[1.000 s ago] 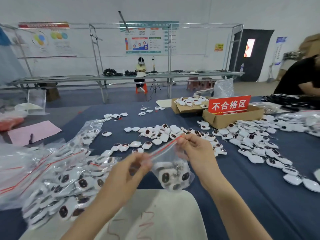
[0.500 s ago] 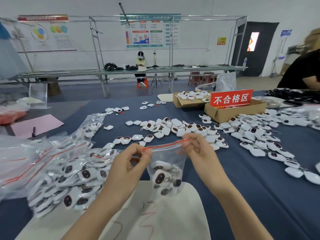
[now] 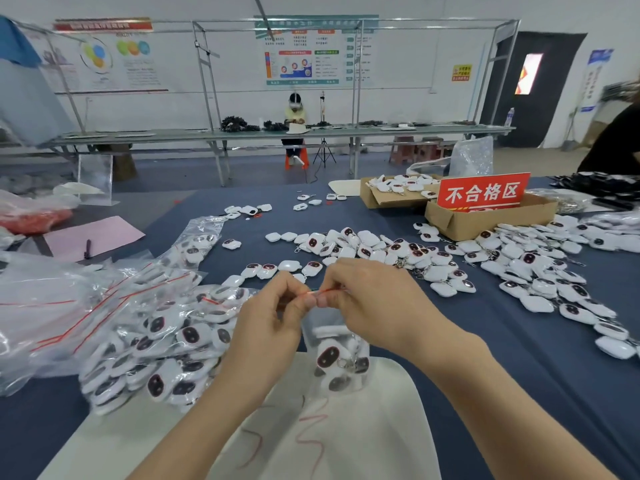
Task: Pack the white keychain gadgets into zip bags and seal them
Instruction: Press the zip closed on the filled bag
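Left hand (image 3: 273, 320): pinches the red seal strip (image 3: 327, 290) of the zip bag (image 3: 337, 341).
Right hand (image 3: 370, 306): pinches the same strip, fingertips touching my left.
Bag position: hangs below my 2 hands, near centre, white gadgets (image 3: 329, 358) inside.
Loose gadgets (image 3: 367, 245): scattered far and right.

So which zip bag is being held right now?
The small bag hanging between the left hand and right hand, pinched at its red zip strip; the other filled bags lie piled at left.

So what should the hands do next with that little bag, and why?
Probably slide the pinch along the red zip strip to press it shut: the left hand and right hand pinch it close together, gadgets hanging inside the bag.
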